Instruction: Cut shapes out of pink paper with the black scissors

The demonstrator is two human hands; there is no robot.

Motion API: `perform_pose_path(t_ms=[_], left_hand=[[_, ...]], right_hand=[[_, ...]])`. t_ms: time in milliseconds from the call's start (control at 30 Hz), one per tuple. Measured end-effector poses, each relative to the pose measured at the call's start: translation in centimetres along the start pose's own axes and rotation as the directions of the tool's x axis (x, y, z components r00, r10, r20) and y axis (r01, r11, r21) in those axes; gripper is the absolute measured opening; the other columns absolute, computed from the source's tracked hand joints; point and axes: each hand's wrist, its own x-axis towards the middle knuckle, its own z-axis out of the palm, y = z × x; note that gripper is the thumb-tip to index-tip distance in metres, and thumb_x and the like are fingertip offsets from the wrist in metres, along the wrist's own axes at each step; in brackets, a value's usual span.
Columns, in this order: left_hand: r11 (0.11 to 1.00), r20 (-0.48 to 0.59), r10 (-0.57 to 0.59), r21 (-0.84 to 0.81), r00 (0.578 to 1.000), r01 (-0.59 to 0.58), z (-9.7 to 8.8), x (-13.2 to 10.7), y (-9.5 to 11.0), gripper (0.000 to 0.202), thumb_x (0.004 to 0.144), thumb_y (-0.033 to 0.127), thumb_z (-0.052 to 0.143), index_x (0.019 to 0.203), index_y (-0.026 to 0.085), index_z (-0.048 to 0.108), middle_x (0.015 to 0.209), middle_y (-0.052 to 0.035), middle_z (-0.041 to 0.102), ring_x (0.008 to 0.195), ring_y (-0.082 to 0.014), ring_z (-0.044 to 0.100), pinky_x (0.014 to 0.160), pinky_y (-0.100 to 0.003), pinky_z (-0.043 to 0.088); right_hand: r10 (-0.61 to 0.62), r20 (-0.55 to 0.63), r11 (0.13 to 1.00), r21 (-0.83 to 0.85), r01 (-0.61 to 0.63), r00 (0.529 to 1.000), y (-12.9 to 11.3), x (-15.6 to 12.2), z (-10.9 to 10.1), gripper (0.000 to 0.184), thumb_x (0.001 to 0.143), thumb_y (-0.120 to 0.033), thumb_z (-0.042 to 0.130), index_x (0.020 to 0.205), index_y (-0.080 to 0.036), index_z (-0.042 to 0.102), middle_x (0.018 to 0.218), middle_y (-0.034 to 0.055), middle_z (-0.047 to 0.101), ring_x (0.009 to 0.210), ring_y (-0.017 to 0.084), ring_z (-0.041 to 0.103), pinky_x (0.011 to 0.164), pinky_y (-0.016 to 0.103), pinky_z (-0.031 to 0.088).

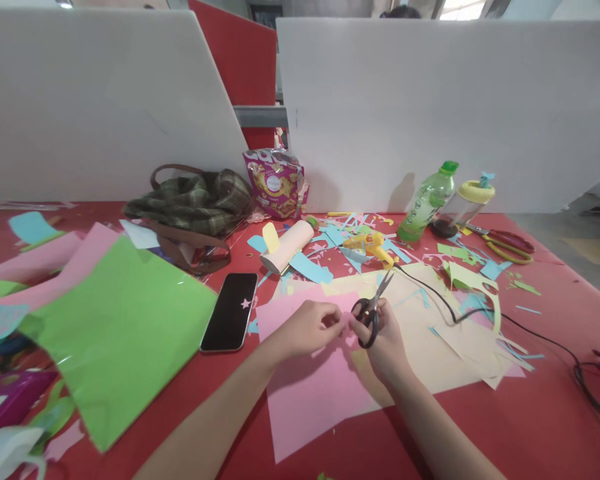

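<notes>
My left hand (313, 328) pinches the left edge of a small pink paper piece (347, 323) between thumb and fingertips. Close beside it, my right hand (384, 337) has black-handled scissors (375, 308) in its fingers, the blades pointing up and away. The right fingertips also meet the pink piece. Both hands hover over a large pink paper sheet (310, 393), which lies partly on cream paper (440, 353). To the left, a black-screened phone (230, 313) carries a small pink star (246, 303).
Behind the hands lie a cardboard roll (288, 245), a yellow glue gun (373, 245) with a black cord, and blue scraps. A green bottle (425, 203), a lidded jar (463, 208) and red-yellow scissors (510, 244) stand or lie right. Green paper (125, 333) and a plaid bag (195, 200) occupy the left.
</notes>
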Motion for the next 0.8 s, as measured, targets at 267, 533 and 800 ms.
perform_pose_path(t_ms=[267,533,800], left_hand=[[0.995,0.101,0.047,0.078,0.994,-0.055,-0.8,-0.2,-0.5,0.032,0.078,0.036,0.035,0.063,0.015,0.054,0.058,-0.0004,0.057,0.050,-0.0093,0.048,0.049,-0.019,0.034],[0.997,-0.001,0.083,0.004,0.997,-0.083,-2.0,-0.3,-0.4,0.025,0.076,0.027,0.039,0.058,0.015,0.050,0.057,0.0008,0.054,0.058,-0.0102,0.050,0.058,-0.020,0.037],[0.988,-0.388,0.037,-0.121,0.921,-0.091,-3.0,-0.5,0.0,0.024,0.079,0.029,0.038,0.061,0.015,0.047,0.059,0.0013,0.052,0.061,-0.0098,0.050,0.064,-0.021,0.040]], right_hand=[[0.007,0.105,1.000,-0.013,-0.005,0.994,0.1,-0.2,0.0,0.028,0.063,-0.021,0.063,0.070,-0.023,0.036,0.070,-0.0033,0.050,0.054,0.010,0.045,0.048,0.022,0.036],[0.035,0.134,0.997,0.068,-0.044,0.990,0.0,-0.5,0.1,0.021,0.068,-0.021,0.059,0.067,-0.022,0.037,0.066,-0.0032,0.046,0.058,0.011,0.043,0.054,0.024,0.036],[0.058,0.448,0.991,0.081,-0.106,0.892,0.0,-1.4,0.6,0.031,0.065,-0.046,0.057,0.077,-0.024,0.038,0.080,0.0010,0.041,0.069,0.015,0.042,0.064,0.029,0.037]])
